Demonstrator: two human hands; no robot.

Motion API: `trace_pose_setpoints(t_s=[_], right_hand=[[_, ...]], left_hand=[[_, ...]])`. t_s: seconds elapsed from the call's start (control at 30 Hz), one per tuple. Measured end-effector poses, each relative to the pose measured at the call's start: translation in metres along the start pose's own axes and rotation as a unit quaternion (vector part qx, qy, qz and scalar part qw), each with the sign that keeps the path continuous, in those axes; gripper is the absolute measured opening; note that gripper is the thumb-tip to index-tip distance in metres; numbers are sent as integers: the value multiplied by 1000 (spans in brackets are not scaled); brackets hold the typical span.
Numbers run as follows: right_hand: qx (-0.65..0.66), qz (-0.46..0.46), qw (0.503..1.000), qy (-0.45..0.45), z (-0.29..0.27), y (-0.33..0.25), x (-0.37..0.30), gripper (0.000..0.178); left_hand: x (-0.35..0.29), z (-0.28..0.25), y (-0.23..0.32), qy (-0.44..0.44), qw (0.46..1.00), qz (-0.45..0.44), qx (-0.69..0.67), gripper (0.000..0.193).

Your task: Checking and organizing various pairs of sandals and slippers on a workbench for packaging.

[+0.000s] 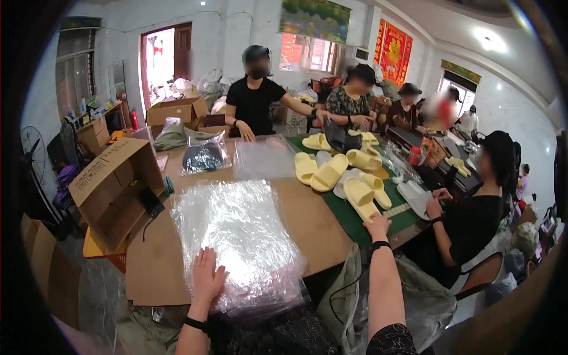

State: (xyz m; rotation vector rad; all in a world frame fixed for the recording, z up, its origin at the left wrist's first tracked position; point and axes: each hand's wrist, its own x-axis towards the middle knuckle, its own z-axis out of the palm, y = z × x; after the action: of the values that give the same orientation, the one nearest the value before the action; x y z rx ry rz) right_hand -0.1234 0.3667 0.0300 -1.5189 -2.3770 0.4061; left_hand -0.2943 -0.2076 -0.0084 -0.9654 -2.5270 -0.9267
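Observation:
My left hand (206, 275) lies flat, fingers together and stretched out, on the near left part of a stack of clear plastic bags (239, 222). Off to the right, my right hand (377, 226) reaches out and grips the near end of a pale yellow slipper (358, 200). That slipper lies among a pile of yellow slippers (329, 173) on a green mat (338, 211). A second yellow slipper (378, 188) rests just beside it. My right fingertips are partly hidden by the hand itself.
An open cardboard box (112, 189) stands tilted at the table's left. A bagged dark item (204, 157) and more clear bags (263, 157) lie beyond the stack. A co-worker in black (257, 100) stands across; another person (473, 219) sits right, hands at a pale grey slipper (415, 198).

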Motion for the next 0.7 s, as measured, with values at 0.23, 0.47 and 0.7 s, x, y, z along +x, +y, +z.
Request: trace_pose_setpoints(t_s=[0.23, 0.47, 0.7], right_hand=[[207, -53, 977, 3, 5, -14, -23, 43], [622, -167, 765, -13, -22, -72, -92, 28], [599, -252, 748, -137, -63, -159, -181, 23]], left_hand=[[7, 5, 2, 17, 1000, 6, -3, 60], [7, 0, 4, 9, 1000, -4, -9, 60], [8, 0, 8, 10, 1000, -7, -9, 63]])
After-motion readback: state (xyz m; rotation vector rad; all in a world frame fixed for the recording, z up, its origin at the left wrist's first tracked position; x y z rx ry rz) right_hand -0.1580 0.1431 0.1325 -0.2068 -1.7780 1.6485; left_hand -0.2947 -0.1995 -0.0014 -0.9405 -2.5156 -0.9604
